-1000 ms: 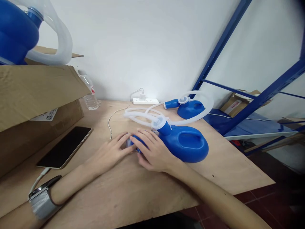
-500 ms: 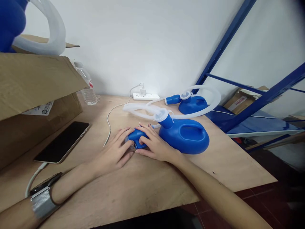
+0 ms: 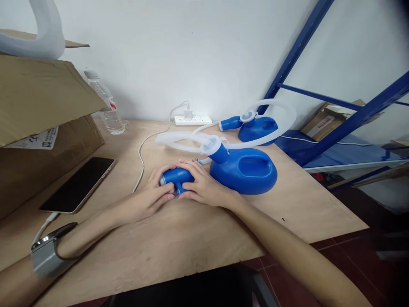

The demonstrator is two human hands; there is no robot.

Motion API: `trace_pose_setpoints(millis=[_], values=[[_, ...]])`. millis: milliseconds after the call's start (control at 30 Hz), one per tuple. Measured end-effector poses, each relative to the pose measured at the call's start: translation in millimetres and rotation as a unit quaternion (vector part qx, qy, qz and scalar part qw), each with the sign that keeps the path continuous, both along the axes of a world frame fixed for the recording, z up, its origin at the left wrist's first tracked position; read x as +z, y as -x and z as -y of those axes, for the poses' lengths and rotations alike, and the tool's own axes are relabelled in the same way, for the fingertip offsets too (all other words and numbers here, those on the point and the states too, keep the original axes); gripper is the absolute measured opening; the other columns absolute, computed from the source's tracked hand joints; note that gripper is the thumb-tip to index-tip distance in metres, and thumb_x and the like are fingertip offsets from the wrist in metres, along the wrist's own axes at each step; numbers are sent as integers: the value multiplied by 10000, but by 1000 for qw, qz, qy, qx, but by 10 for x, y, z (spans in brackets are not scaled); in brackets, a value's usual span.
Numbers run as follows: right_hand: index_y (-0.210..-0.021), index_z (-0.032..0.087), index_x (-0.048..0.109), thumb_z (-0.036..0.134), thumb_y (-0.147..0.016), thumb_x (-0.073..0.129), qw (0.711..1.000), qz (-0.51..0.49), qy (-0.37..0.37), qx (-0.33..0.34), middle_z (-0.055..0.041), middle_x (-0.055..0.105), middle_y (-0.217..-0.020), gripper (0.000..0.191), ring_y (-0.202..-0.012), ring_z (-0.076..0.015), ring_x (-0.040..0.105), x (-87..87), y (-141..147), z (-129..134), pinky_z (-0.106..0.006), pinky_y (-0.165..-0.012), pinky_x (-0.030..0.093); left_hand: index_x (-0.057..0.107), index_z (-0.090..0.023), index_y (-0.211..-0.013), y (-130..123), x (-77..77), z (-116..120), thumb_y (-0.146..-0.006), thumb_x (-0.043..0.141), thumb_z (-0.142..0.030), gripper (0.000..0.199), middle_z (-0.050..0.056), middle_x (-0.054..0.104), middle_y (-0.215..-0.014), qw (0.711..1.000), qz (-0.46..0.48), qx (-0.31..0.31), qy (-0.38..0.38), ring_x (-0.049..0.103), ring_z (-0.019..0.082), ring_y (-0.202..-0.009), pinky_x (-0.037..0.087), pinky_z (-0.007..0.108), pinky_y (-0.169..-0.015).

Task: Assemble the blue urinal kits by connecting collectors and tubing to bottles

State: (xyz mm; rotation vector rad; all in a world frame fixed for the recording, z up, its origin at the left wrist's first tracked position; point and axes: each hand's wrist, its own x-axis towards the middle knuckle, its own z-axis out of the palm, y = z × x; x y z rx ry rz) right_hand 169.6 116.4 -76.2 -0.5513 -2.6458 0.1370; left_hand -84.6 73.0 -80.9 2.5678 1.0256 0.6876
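Note:
Both hands are closed around a blue plastic urinal funnel head low over the wooden table. My left hand grips its pale-rimmed left end, and my right hand wraps its right side, thumbs near a small blue stem underneath. Fingers hide part of the piece. Just right of my right hand stands a blue urine bottle with a moulded handle. On its neck sits a clear lid, and a translucent corrugated hose coils behind it.
A second blue urine bottle with hose stands farther back. At left are a phone on a cable, a water bottle and a cardboard box. A power strip lies by the wall. Blue metal shelving flanks the right edge.
The view has shifted slightly, so most things sit higher and farther left. My left fingers have closed in around the funnel head, which has turned a little between my hands.

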Motion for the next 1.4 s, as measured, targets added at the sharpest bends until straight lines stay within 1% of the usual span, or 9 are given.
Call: trace_pose_setpoints(millis=[100,200,367,533,767,1000,1100,1233,1400], values=[[-881,180,756,434,-1013,649,1000,9,4,6,-156,420,-1630,306,-1566,-321,331,26,-20,11,-619,-1288,275,696,-218,-937,69,96,-10,-1080,459,-294,287,82,359,-1633,998,0,-40,38,412,292,-1482,478,457,-1187],[-881,193,755,438,-1007,662,1000,13,9,2,-136,423,-1633,291,-1560,-312,342,44,-28,28,-613,-1285,285,727,-237,-943,89,125,-8,-1077,484,-298,284,59,366,-1643,999,-1,-39,34,403,293,-1505,479,451,-1187],[-895,185,753,473,-1022,629,1000,-3,-17,-19,-159,442,-1621,339,-1563,-313,340,-3,0,43,-608,-1269,307,713,-190,-970,-35,-4,85,-1057,539,-307,228,133,382,-1633,997,0,15,-82,351,348,-1543,389,557,-1249],[-862,174,749,496,-1016,631,998,-14,-48,-33,-168,472,-1602,377,-1568,-317,337,-60,45,54,-599,-1269,303,703,-148,-972,-125,-124,169,-1062,528,-319,261,194,399,-1615,985,-44,74,-148,327,411,-1553,440,617,-1198],[-874,183,752,476,-996,672,998,-14,-48,-36,-159,443,-1635,328,-1568,-321,337,-82,52,55,-607,-1268,305,708,-192,-973,-90,-90,95,-1071,469,-267,269,145,390,-1590,996,1,45,-78,379,371,-1479,418,646,-1194],[-867,192,752,483,-999,664,999,-6,-29,-21,-139,439,-1644,331,-1563,-311,341,-88,0,1,-612,-1269,303,636,-197,-968,-90,-29,136,-1066,408,-233,250,128,350,-1646,999,6,37,12,292,373,-1528,421,650,-1185],[-862,185,754,492,-1011,640,999,-12,-36,-19,-151,437,-1642,360,-1569,-305,331,-87,-10,12,-592,-1276,300,631,-187,-948,-94,-39,152,-1066,405,-225,258,142,357,-1636,999,-4,31,-11,307,376,-1525,422,646,-1187],[-864,180,759,488,-1001,658,999,-13,-45,-27,-156,426,-1647,352,-1573,-318,322,-109,10,36,-597,-1279,294,669,-147,-967,-109,-71,156,-1046,469,-224,229,185,321,-1647,995,-15,32,-97,276,422,-1549,359,665,-1230],[-884,192,752,494,-999,661,998,-8,-43,-41,-145,429,-1648,336,-1564,-321,340,-128,33,53,-627,-1266,295,702,-160,-946,-116,-123,123,-1061,492,-265,261,166,336,-1616,994,-14,40,-97,301,402,-1525,384,651,-1217]])
